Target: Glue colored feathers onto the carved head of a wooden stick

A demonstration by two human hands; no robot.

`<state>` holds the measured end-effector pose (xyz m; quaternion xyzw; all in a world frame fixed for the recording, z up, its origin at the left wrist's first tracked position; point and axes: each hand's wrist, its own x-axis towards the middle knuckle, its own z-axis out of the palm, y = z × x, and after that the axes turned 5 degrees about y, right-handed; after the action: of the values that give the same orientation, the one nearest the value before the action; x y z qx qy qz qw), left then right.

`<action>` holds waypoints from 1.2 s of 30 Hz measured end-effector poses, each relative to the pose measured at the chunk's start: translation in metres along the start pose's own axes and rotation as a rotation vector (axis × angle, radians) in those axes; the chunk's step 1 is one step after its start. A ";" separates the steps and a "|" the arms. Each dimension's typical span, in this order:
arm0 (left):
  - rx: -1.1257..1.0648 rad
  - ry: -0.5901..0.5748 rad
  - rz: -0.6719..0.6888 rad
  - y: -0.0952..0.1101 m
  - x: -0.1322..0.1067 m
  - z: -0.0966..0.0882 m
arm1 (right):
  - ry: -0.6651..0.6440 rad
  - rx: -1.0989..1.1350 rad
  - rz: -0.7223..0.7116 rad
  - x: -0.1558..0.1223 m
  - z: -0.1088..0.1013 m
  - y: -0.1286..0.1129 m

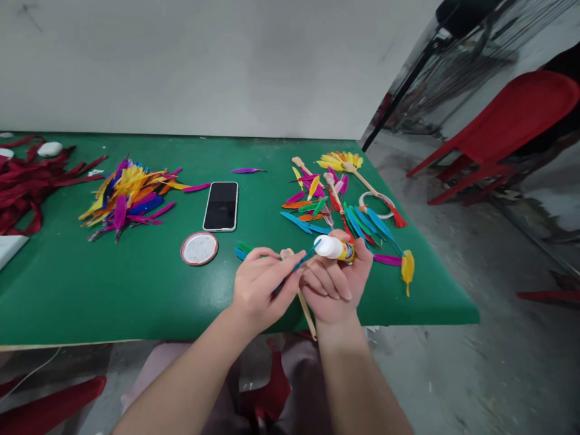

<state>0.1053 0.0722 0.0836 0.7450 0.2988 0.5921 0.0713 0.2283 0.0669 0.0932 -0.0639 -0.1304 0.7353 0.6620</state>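
Observation:
My left hand (260, 287) pinches a thin blue feather (307, 256), its end close to the white tip of a small glue bottle (330, 246) with a yellow label. That bottle lies between the thumb and fingers of my right hand (333, 284), tilted on its side. Between the two hands a slim wooden stick (307, 314) slants down over the table's front edge; which fingers hold it is hidden. Green and blue feathers (241, 250) show just beyond my left hand.
On the green table (181, 308) lie a feather pile (131, 196), a phone (221, 206), a round lid (199, 248) and dark red ribbons (27, 187). Feathered wooden sticks (362, 178) and loose feathers (296, 221) lie at the right. A red chair (512, 127) stands beyond.

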 end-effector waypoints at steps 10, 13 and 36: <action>0.028 -0.005 0.016 -0.002 -0.001 0.001 | 0.084 -0.084 -0.007 0.000 0.002 0.001; 0.026 -0.017 0.035 -0.002 -0.002 0.000 | 0.052 -0.053 0.005 0.000 0.001 0.001; 0.090 0.014 0.032 -0.003 -0.002 0.000 | 0.127 -0.086 0.003 0.000 0.002 0.002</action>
<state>0.1036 0.0741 0.0807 0.7479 0.3137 0.5845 0.0258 0.2256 0.0665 0.0945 -0.1391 -0.1196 0.7245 0.6645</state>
